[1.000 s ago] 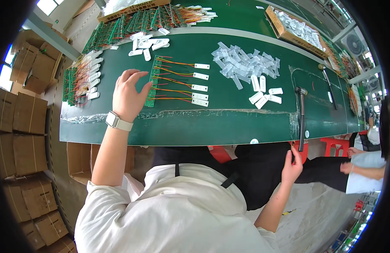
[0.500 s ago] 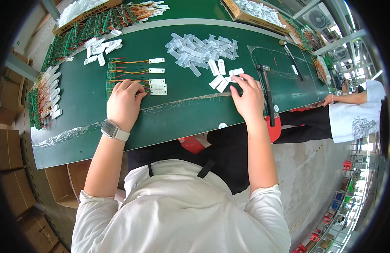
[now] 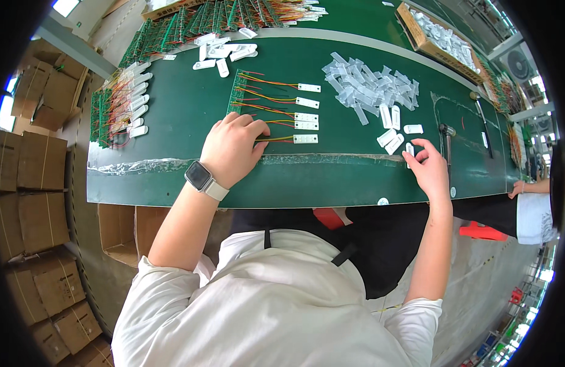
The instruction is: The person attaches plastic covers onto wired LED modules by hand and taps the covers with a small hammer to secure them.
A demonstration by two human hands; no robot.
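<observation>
My left hand [image 3: 233, 148], with a watch on its wrist, is closed at the near end of a green circuit board strip [image 3: 238, 93], partly covering it. Red and yellow wires [image 3: 278, 140] come out between its thumb and forefinger, leading to the nearest small white LED board [image 3: 305, 139]. Several more wired LED boards [image 3: 308, 103] lie in a column beyond it. My right hand [image 3: 430, 170] pinches a small white plastic housing [image 3: 409, 148] between thumb and fingers, at the table surface. Other white housings [image 3: 390, 140] lie just beyond these fingertips.
Clear plastic strips [image 3: 371, 85] are heaped beyond the housings. A hammer-like tool [image 3: 446, 137] lies right of my right hand. Wired board bundles [image 3: 120, 104] line the left edge; more housings [image 3: 224, 52] lie farther back. A carton [image 3: 438, 46] stands back right. Another person's hand [image 3: 519, 188] is far right.
The view has shifted, so the table sits farther right in it. My right hand has drawn one white housing toward me, away from the others. My left hand now pinches the nearest wires.
</observation>
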